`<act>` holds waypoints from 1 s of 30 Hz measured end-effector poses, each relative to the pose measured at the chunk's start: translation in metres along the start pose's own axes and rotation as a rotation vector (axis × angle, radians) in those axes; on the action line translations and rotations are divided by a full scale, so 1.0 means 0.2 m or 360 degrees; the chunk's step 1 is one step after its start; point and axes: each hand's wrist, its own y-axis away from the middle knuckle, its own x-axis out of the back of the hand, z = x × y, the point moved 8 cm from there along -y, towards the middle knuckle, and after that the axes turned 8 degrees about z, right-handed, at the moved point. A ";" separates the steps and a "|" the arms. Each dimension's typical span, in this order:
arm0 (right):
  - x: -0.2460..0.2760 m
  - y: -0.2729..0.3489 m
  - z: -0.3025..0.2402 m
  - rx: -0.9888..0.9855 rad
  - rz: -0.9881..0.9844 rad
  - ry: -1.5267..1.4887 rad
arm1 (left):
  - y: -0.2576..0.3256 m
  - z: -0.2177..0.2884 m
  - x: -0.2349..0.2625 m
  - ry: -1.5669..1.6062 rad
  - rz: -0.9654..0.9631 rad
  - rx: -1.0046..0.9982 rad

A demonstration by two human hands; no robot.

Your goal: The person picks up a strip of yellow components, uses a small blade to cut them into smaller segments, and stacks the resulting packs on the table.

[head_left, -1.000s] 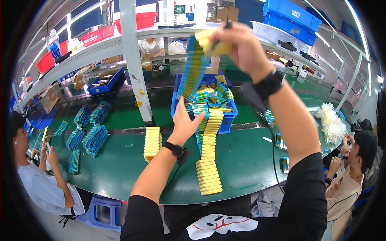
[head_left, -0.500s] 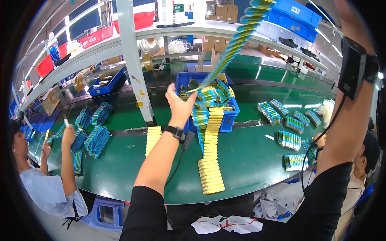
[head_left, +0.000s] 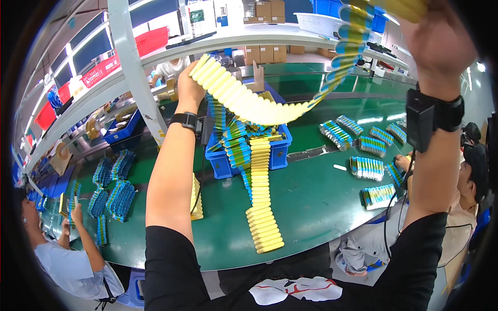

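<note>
Strip of linked yellow tubes [head_left: 249,101] sags across the upper middle of the frame, strung between two raised hands. The left hand [head_left: 189,85] clasps its near end; the right hand [head_left: 441,41], upper right, grips the far end. It looks light and floppy, best held at both ends. Below sit a blue crate [head_left: 277,155], more strips, and the green conveyor table [head_left: 321,207]; shelving stands behind.

**Boxes and labels along the shelf**

I see brown cardboard boxes [head_left: 263,9] stacked on the top shelf, more cardboard cartons [head_left: 267,53] under it, a green-and-white label [head_left: 196,16] up there, and a red sign strip [head_left: 101,70] along the left rail.
</note>
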 end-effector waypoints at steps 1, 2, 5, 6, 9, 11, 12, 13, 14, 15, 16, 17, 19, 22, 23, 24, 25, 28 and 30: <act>0.04 0.04 0.03 -0.0067 -0.0017 0.0100 | 0.04 0.14 -0.12 0.0107 0.0012 -0.0069; 0.06 0.07 0.06 -0.0126 -0.0023 0.0154 | 0.06 0.24 -0.14 0.0175 0.0047 -0.0144; 0.10 0.16 0.14 -0.0472 -0.0198 -0.0131 | 0.12 0.14 -0.06 0.0191 0.0179 -0.0260; 0.04 0.20 0.15 -0.0683 -0.0312 -0.0371 | 0.14 -0.17 -0.02 0.0197 -0.0046 0.0051; 0.05 0.43 0.21 -0.0989 -0.0155 -0.0500 | 0.45 -0.28 -0.19 -0.1001 -0.0720 -0.0013; -0.03 0.59 0.26 -0.1113 -0.0220 -0.0639 | 0.52 -0.35 -0.08 -0.1249 -0.0696 -0.0039; -0.07 0.67 0.28 -0.1133 -0.0231 -0.0642 | 0.51 -0.31 -0.03 -0.1196 -0.0562 0.0039; -0.15 0.73 0.28 -0.1266 -0.0260 -0.0809 | 0.49 -0.26 0.04 -0.1147 -0.0424 0.0119; -0.16 0.80 0.30 -0.1317 -0.0288 -0.0861 | 0.49 -0.19 0.05 -0.1153 -0.0430 0.0127; -0.17 0.86 0.31 -0.1410 -0.0266 -0.0936 | 0.51 -0.14 0.04 -0.0905 -0.0453 0.0266; -0.20 0.92 0.31 -0.1503 -0.0246 -0.1016 | 0.52 -0.08 0.03 -0.0659 -0.0468 0.0404; -0.20 0.96 0.31 -0.1543 -0.0215 -0.1087 | 0.56 0.01 0.00 -0.0637 -0.0463 0.0360; -0.19 1.07 0.32 -0.1601 -0.0122 -0.1124 | 0.70 0.24 -0.11 -0.0373 -0.0476 0.0583; -0.24 1.17 0.29 -0.1615 -0.0087 -0.1243 | 1.06 0.63 -0.14 0.0326 -0.0452 0.0951; -0.24 1.20 0.28 -0.1640 -0.0067 -0.1238 | 1.16 0.82 -0.14 0.0416 -0.0549 0.0871; -0.28 1.22 0.25 -0.1686 -0.0025 -0.1292 | 1.26 0.92 -0.13 0.0604 -0.0542 0.0716; -0.29 1.24 0.23 -0.1735 0.0030 -0.1316 | 1.36 1.00 -0.14 0.0779 -0.0605 0.0798; -0.32 1.32 0.10 -0.1741 -0.0157 -0.1124 | 1.52 1.22 -0.18 0.1074 -0.0759 0.1024; -0.33 1.39 0.01 -0.1569 -0.0311 -0.0986 | 1.55 1.23 -0.18 0.1104 -0.0529 0.1002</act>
